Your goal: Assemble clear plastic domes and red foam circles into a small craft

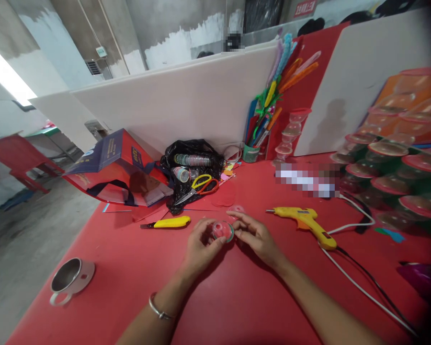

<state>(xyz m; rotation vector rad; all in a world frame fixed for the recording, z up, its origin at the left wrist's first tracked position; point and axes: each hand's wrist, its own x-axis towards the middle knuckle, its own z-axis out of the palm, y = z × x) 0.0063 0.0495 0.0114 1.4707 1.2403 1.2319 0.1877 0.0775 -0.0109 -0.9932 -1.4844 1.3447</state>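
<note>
My left hand point(203, 242) grips a small clear round plastic cup point(222, 231) with a green rim, thumb in front and fingers around its left side. At the cup's right edge, the thumb and fingertips of my right hand point(253, 235) close in on the rim, with the index finger stretched farther forward. Just behind the cup, another clear plastic piece with a pinkish rim point(236, 211) lies on the red table point(215, 302), partly covered by my right fingers. A yellow utility knife point(171, 222) is left of my hands; a yellow glue gun point(305, 220) rests to their right.
Scissors point(197, 188) lie against a black plastic bag point(187, 148) holding stacked cups. A red and blue bag point(118, 165) stands left, a mug point(72, 275) nearer. Stacked clear cups point(391, 167) crowd the right. A white cord point(359, 292) trails there. Pipe cleaners fill a holder point(251, 152).
</note>
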